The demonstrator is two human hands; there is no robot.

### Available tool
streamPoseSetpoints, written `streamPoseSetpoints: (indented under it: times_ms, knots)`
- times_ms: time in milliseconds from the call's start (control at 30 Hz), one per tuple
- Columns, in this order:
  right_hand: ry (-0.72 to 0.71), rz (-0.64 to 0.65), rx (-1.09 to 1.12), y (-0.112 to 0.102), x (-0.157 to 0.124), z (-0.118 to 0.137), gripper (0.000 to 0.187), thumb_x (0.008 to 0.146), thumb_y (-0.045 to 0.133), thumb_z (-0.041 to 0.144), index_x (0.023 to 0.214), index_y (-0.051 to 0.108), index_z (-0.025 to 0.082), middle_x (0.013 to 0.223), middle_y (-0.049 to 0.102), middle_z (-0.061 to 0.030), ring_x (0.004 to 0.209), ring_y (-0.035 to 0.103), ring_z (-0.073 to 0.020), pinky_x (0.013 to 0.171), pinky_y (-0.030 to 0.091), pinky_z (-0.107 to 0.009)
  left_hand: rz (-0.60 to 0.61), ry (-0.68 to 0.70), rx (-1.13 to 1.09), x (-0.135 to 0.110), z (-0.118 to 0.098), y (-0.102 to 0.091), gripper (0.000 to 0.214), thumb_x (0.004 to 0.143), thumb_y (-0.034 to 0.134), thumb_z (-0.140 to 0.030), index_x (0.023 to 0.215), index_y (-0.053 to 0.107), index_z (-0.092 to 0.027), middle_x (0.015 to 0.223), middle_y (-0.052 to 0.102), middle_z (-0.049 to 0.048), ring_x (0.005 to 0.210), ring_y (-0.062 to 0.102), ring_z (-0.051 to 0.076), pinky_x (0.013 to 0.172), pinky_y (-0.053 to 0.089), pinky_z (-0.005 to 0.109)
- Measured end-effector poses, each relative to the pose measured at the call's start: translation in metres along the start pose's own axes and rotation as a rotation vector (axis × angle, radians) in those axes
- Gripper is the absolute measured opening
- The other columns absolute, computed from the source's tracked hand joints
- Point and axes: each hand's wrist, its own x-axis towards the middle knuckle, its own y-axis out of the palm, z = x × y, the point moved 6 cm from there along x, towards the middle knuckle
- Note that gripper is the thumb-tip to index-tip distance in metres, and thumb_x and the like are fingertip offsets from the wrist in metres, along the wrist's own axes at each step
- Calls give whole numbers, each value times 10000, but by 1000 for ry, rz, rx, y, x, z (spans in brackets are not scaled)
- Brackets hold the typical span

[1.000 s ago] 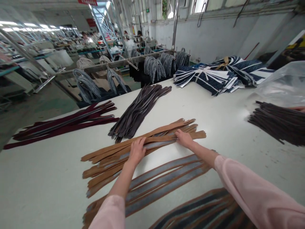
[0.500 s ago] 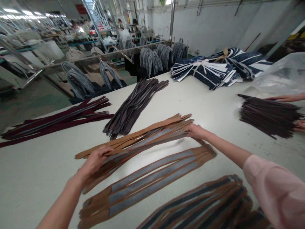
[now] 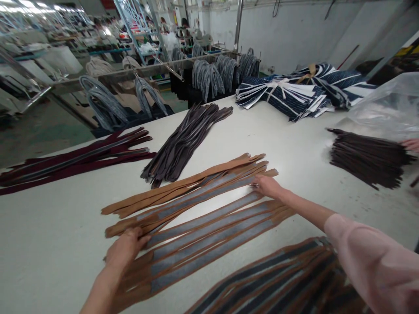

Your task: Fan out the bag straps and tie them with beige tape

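Note:
A loose pile of long tan fabric strips (image 3: 190, 189) with grey backing lies across the middle of the white table (image 3: 59, 235). My left hand (image 3: 126, 247) grips the near left end of one strip, fingers curled on it. My right hand (image 3: 266, 185) pinches the far right end of the same strip. Just below it, several tan strips with grey centres (image 3: 209, 244) lie side by side. A darker striped stack (image 3: 281, 279) lies nearest me at the bottom right.
Dark grey strips (image 3: 185, 141) and maroon strips (image 3: 75, 161) lie further back. A dark brown bundle (image 3: 366, 157) sits at right, touched by another person's hand (image 3: 410, 144). Navy striped bundles (image 3: 294, 93), a plastic bag (image 3: 386, 109) and racks of hanging strips (image 3: 209, 80) stand behind.
Both hands slid outward from the middle of the tan pile to its ends, lifted a strip and brought it toward me, down next to the laid-out row.

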Motion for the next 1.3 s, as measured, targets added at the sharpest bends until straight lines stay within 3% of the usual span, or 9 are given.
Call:
streamPoseSetpoints:
  times_ms: [133,267,367,500,700,867,1067,1200,1300]
  knots:
    - [125,-132,-4,-1,13,5,253,779,489,221,1029,519,202,1038,502,-62,841,537,-152,662,367,-227,-363,204,54,-4,-55,-14,360,807,383,-302,1134,460,-173,1072,509,120,980,490,232,817,399,350]
    - [148,-116,-11,11,21,15,211,765,511,240,973,511,206,1016,499,-48,818,538,-149,617,350,-228,-430,200,-13,6,-83,-7,308,742,478,-220,1048,483,-179,1088,495,108,1009,452,250,817,381,384]
    - [77,-107,-8,16,16,17,132,797,455,214,910,524,211,950,545,-29,835,536,-142,625,342,-221,-434,177,-13,11,-83,-12,191,726,472,-180,913,507,-183,971,525,74,942,464,233,812,364,390]
    - [3,-61,5,19,8,12,196,844,395,314,904,554,216,868,610,-28,817,549,-151,656,346,-231,-392,357,108,5,-85,-17,194,764,380,-110,884,518,-176,871,530,66,881,472,210,812,352,365]
    - [24,31,-66,21,15,11,266,833,391,406,901,574,226,871,649,-46,793,579,-189,649,359,-260,-302,473,197,-21,-81,13,251,783,338,-94,879,553,-180,845,523,68,826,477,199,750,383,319]
    - [25,26,-44,19,20,21,275,839,389,394,1010,548,250,932,649,-50,857,578,-188,701,371,-270,-318,366,130,-18,-64,33,441,763,329,-60,1165,468,-178,1032,539,90,961,479,201,819,392,330]
    - [41,-22,-9,13,27,31,253,830,426,357,1032,537,251,955,642,-43,862,573,-177,696,364,-253,-318,288,126,-1,-50,27,459,797,293,-99,1223,446,-175,1231,484,117,1106,440,230,903,366,387]
    - [83,1,-20,15,23,32,230,828,423,371,915,570,218,882,645,-49,816,570,-175,659,351,-245,-291,262,129,-4,-44,22,456,803,275,-97,1222,444,-161,1204,506,120,1074,467,229,882,390,374]
    - [64,1,-6,22,14,33,219,828,423,358,884,572,208,853,640,-43,803,565,-168,652,342,-241,-260,265,152,-9,-43,20,395,805,311,-123,1149,502,-159,1029,568,113,947,522,214,832,418,345]
